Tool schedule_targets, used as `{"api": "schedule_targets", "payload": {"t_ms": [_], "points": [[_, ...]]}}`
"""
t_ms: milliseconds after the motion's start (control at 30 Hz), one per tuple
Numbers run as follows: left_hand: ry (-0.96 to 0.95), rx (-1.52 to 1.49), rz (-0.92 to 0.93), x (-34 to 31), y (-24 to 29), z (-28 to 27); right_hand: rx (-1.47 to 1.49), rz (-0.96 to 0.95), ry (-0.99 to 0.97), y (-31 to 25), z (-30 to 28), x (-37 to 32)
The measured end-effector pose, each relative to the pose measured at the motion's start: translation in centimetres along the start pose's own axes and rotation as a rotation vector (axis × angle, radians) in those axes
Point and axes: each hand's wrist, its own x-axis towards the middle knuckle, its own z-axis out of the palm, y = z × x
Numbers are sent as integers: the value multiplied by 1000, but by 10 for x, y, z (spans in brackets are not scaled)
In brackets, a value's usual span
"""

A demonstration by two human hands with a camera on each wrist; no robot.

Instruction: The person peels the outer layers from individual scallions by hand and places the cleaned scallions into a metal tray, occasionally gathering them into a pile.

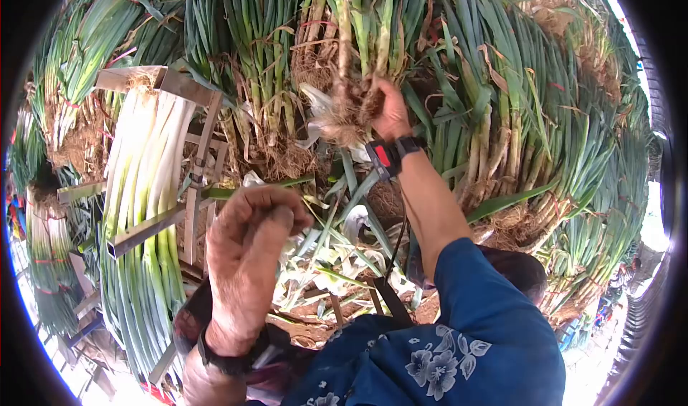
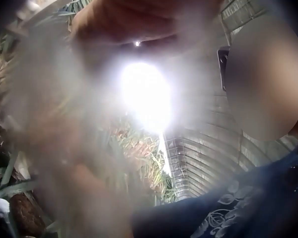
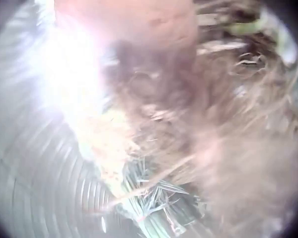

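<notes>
At the top middle of the head view, my right hand [image 1: 392, 112] grips a few leeks [image 1: 345, 44] near their root ends, its fingers partly hidden. Their shaggy brown roots [image 1: 344, 116] hang beside the palm, and the stalks run up and away. Blurred roots [image 3: 238, 109] fill much of the right wrist view. My left hand [image 1: 247, 252] is raised lower in the head view, over leaf litter, with loosely curled fingers and nothing visible in them. In the left wrist view, glare blurs much of the scene below that hand [image 2: 134, 20].
Trimmed white leeks [image 1: 147, 148] lie in a metal rack [image 1: 190, 83] on the left, its bars jutting near my left hand. Untrimmed leek bundles [image 1: 487, 112] are piled at the back and right. Peeled leaves [image 1: 337, 263] litter the ground before me.
</notes>
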Motion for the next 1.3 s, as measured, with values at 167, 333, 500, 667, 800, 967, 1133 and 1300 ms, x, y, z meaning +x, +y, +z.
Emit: {"api": "schedule_targets", "payload": {"t_ms": [167, 333, 500, 667, 800, 967, 1133, 1300], "points": [[2, 15, 47, -5, -3, 8, -60, 23, -126, -46, 37, -58], [-2, 68, 139, 4, -10, 8, -145, 70, -17, -51, 28, -101], [82, 78, 124, 25, -30, 20, 158, -4, -83, -72, 60, -170], [176, 95, -4, 50, -51, 42, 91, -59, -165, -62, 58, -196], [294, 555, 417, 72, -82, 70, 100, -14, -245, -69, 65, -229], [45, 908, 488, 64, -91, 97, 169, -94, -203, -70, 54, -238], [-79, 1001, 179, 67, -92, 94, -608, -121, 183, -81, 37, -215], [-127, 1114, 368, 57, -91, 97, 133, 133, -187, -107, 36, -171]]}}
